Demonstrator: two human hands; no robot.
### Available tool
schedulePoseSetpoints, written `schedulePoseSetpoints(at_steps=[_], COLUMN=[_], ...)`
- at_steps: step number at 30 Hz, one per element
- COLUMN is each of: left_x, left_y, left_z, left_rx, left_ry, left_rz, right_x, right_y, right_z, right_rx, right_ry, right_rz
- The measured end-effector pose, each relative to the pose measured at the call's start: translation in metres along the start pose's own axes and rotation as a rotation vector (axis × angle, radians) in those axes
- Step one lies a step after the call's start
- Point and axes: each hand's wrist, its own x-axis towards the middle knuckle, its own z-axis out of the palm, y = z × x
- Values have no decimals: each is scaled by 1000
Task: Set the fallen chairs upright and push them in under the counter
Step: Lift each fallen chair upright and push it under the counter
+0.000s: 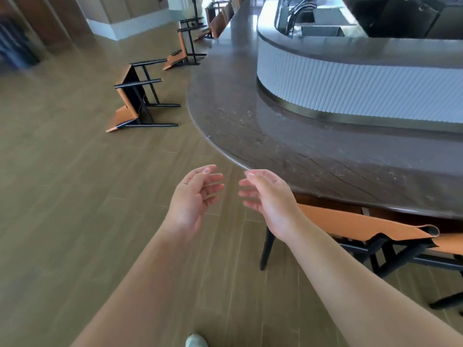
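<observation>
Left hand: raised at 6 o'clock, palm turned inward, fingers loosely spread and gripping nothing.
Right hand: level with the left and facing it, fingers relaxed and parted, holding nothing; the two hands do not touch.
Nearest fallen chair: at 10 o'clock, on its back on the floor, thin black metal legs pointing toward the counter, tan leather-like seat and back.
Second fallen chair: at 11 o'clock, further along, same black frame and tan seat.
Third fallen chair: at 12 o'clock, blurred.
Upright chair: at 4 o'clock, tan back just under the counter edge, black legs below.
Counter: curved, dark, glossy stone-like top with pale veins.
Inner bar wall: white, vertically ribbed, with a metallic band at its base.
Floor: brown wood-look planks.
Shoe: pale toe at 6 o'clock.
Writing: none readable.
</observation>
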Motion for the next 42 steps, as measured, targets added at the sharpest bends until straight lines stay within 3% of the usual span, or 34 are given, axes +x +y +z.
schedulePoseSetpoints(at_steps=[9,19,30,42], left_x=[32,40,68,172], left_y=[58,93,115,182], left_z=[-159,-293,-399,-490], left_rx=[-47,-117,-170,-130], left_ry=[71,219,437,634], left_rz=[77,120,141,165], right_x=[31,61,124,254], right_y=[7,26,42,24], right_z=[174,307,424,564], right_rx=[-38,-95,-126,-101], right_ry=[-75,-203,-393,-621], right_rz=[-45,-23,36,98])
